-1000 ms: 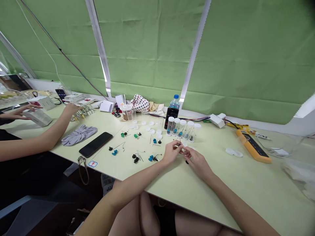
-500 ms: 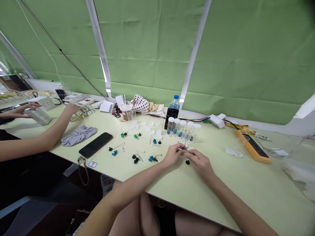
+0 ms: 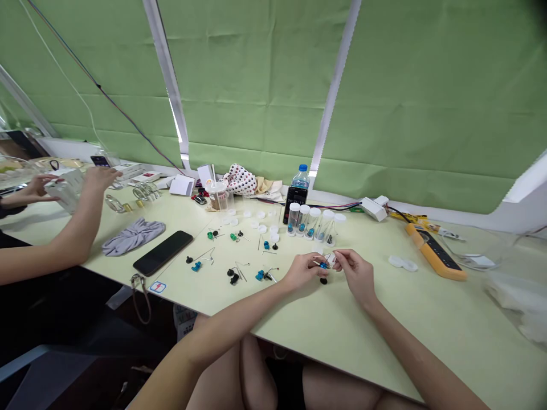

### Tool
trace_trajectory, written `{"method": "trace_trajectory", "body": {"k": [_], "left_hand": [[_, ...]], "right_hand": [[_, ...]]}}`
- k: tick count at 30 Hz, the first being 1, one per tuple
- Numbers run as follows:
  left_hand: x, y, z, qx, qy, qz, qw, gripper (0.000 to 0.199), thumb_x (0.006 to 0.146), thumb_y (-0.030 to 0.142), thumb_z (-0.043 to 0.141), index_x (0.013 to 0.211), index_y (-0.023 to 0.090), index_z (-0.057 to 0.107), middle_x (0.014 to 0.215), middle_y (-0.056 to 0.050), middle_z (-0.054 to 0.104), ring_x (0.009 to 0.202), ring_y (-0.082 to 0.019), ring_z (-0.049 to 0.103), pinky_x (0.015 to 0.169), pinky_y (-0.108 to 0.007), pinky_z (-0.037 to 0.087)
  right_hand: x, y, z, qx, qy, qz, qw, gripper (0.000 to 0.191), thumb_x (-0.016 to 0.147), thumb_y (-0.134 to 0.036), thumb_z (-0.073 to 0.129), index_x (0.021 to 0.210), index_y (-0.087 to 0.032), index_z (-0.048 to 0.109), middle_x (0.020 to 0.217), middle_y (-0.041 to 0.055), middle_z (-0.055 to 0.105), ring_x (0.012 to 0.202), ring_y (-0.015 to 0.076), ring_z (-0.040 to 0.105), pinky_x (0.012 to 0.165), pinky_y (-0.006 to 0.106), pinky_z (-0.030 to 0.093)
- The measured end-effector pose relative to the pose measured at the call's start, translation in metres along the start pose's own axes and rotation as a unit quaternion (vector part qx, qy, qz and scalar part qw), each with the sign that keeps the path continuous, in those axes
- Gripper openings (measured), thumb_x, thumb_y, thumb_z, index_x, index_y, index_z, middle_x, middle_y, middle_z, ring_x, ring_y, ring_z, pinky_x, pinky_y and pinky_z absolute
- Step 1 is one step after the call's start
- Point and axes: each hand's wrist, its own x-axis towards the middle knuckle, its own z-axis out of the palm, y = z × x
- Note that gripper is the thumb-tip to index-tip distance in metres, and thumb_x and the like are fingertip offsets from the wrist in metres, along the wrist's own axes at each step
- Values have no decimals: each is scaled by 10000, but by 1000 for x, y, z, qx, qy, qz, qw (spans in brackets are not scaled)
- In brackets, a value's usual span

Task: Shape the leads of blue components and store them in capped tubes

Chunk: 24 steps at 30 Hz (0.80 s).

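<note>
left hand (image 3: 304,271) pinches small blue part (image 3: 323,265)

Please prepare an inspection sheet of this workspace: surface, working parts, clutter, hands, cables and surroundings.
Surface: pale table, items spread across it.
Working parts: capped clear tubes standing in a row; loose blue, green and black parts in small groups.
Clutter: black phone lying flat, grey cloth, drink cup.
Hands: left hand holds a blue part; right hand is beside it, its grip unclear.
Cables: dark cable along the table's back.
Surroundings: green blinds behind; co-worker's hand at a white box.
</note>
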Motion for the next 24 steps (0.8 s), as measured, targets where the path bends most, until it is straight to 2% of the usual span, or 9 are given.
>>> {"method": "trace_trajectory", "body": {"k": [3,8,12,15,19,24], "left_hand": [[0,3,2,-34,4,9,999,293,642,294,689,866,123,609,734,-40,637,673,-170,648,682,-315,516],[2,8,2,-61,50,25,997,327,614,290,713,860,111,592,809,-56,630,624,-155,639,635,-317,533],[3,10,-3,-59,97,25,993,331,607,297,719,841,112,575,751,-46,622,556,-138,618,573,-295,525],[4,9,-6,-43,110,40,992,306,630,316,703,821,117,569,701,-29,610,490,-107,577,510,-253,491],[6,6,-9,-26,117,53,991,285,637,320,696,804,129,566,670,-8,601,457,-90,547,493,-240,466],[8,4,-10,-14,144,46,988,261,636,305,687,788,137,557,689,-7,602,464,-90,552,484,-229,451]], "right_hand": [[2,5,0,16,-24,35,999,326,859,-468,470,882,-171,604,662,24,608,574,152,575,574,279,499],[2,10,4,7,-81,43,996,372,878,-500,406,880,-186,604,706,29,620,586,155,567,577,279,480],[-1,15,10,15,-155,62,986,401,868,-536,389,802,-188,576,648,20,591,539,153,541,528,276,455],[-5,14,14,44,-204,94,973,417,865,-551,376,770,-186,552,628,10,558,505,135,515,472,249,426],[-7,6,14,35,-209,99,972,396,866,-538,377,776,-189,542,633,4,531,514,123,483,450,222,389],[-6,-5,10,-11,-199,43,979,319,856,-488,419,782,-197,526,706,12,546,596,135,491,521,232,404]]}}
